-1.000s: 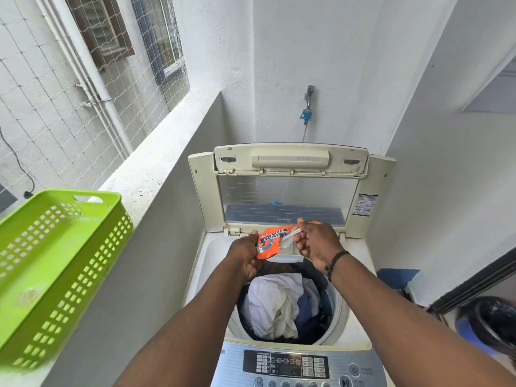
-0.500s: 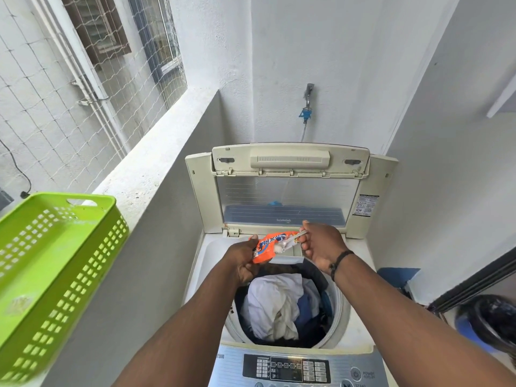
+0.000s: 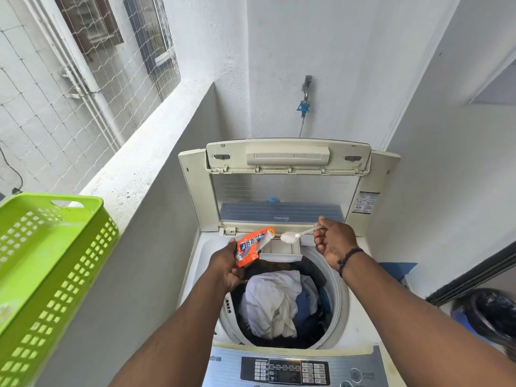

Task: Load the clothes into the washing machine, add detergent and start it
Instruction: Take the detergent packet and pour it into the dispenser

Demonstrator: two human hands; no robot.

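**Detergent scooped, spoon over the dispenser tray**

Part of the scene escapes you. The control panel [image 3: 293,371] is cut off by the bottom edge, its button labels too small to read. The dark bin [image 3: 491,317] at lower right is blurred and clipped by the frame. Much of the drum is hidden under the clothes [image 3: 275,300], a white garment heaped over blue and dark pieces, so you cannot tell how deep the load goes. The print on the detergent packet [image 3: 250,248] is only partly legible.

Your left hand [image 3: 226,263] reaches forward over the left rim of the washing machine [image 3: 346,325], fingers curled round the lower half of the orange packet, which tilts with its torn mouth up and to the right. Your right hand [image 3: 333,241], a dark band at the wrist, is raised near the hinge of the open lid [image 3: 287,191] and pinches the handle of a white spoon [image 3: 290,237]. The spoon's bowl carries a mound of white powder and hangs just above the small dispenser tray [image 3: 280,250] at the back of the tub opening, just beside the packet's mouth.

A green basket [image 3: 55,261] sits on the ledge [image 3: 134,174] at left.
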